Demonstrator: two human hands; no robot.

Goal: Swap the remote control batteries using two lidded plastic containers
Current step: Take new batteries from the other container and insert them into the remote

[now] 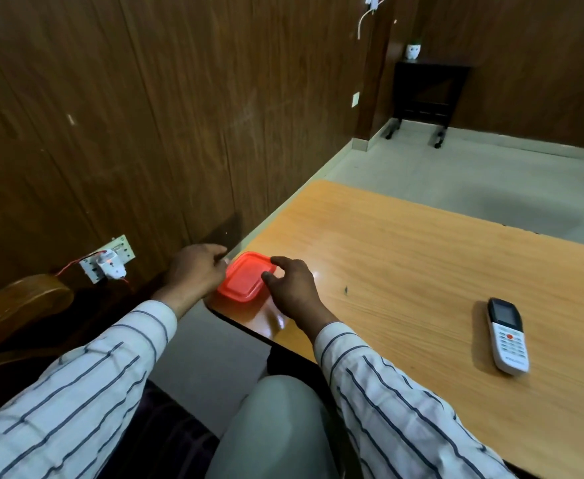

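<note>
— Both hands on it?
— Yes. My left hand point(193, 271) grips the far-left side of the red-lidded container point(245, 277), and my right hand's point(292, 288) fingers point(285, 262) curl over its right edge, at the table's point(404, 271) near-left corner.
— And the remote?
— The remote control point(507, 335) lies face up, well apart, toward the near edge.

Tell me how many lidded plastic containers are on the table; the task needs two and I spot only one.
1. The red-lidded container sits at the table's near-left corner, between the left hand and right hand. A second may be out of frame.
</note>
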